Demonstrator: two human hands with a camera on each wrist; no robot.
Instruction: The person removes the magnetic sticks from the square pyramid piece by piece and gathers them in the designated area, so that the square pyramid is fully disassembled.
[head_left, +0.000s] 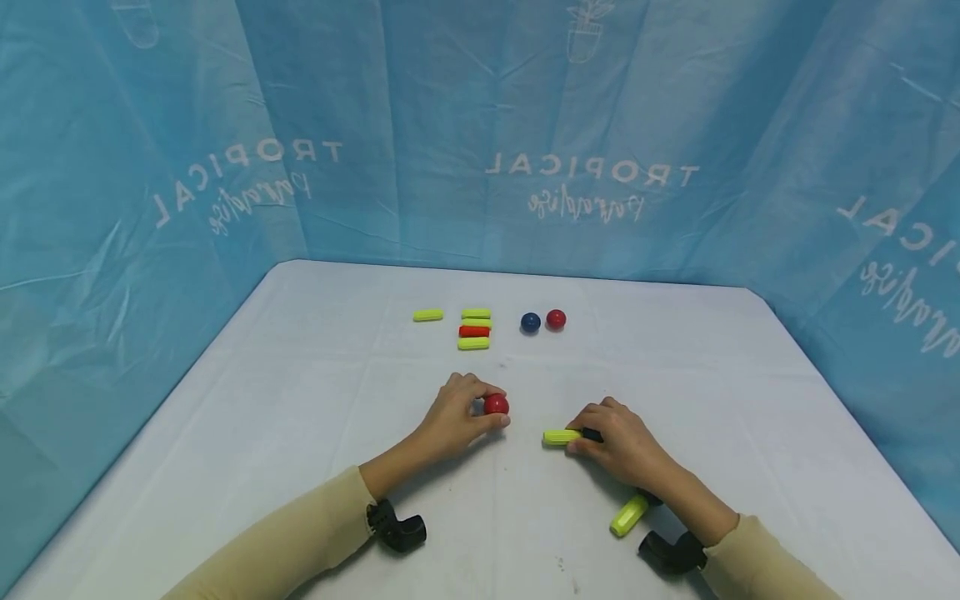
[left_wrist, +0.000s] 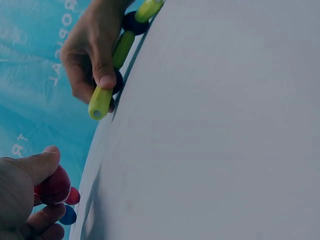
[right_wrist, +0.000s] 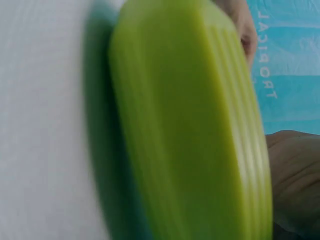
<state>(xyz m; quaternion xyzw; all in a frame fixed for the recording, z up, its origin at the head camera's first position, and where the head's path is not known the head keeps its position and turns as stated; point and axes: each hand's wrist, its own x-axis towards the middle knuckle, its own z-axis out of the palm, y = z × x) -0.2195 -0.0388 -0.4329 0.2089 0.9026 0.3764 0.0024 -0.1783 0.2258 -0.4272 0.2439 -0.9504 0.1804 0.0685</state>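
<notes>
My left hand [head_left: 459, 414] pinches a red ball [head_left: 496, 405] between thumb and fingers; the left wrist view shows the same red ball [left_wrist: 53, 186] up close. To its right, my right hand [head_left: 618, 437] grips a chain of yellow-green sticks and dark balls. One yellow-green stick [head_left: 561, 437] points from the fingers toward the red ball, with a gap between them. Another stick [head_left: 628, 516] sticks out below the right wrist. A dark ball [left_wrist: 135, 23] joins two sticks in the left wrist view. A yellow-green stick [right_wrist: 185, 120] fills most of the right wrist view, hiding much behind it.
Farther back on the white table [head_left: 360, 367] lie several yellow-green sticks [head_left: 473, 343], with a red stick [head_left: 474, 332] among them. A blue ball [head_left: 530, 322] and another red ball [head_left: 556, 319] rest to their right. Blue printed curtains [head_left: 450, 217] hang around the table.
</notes>
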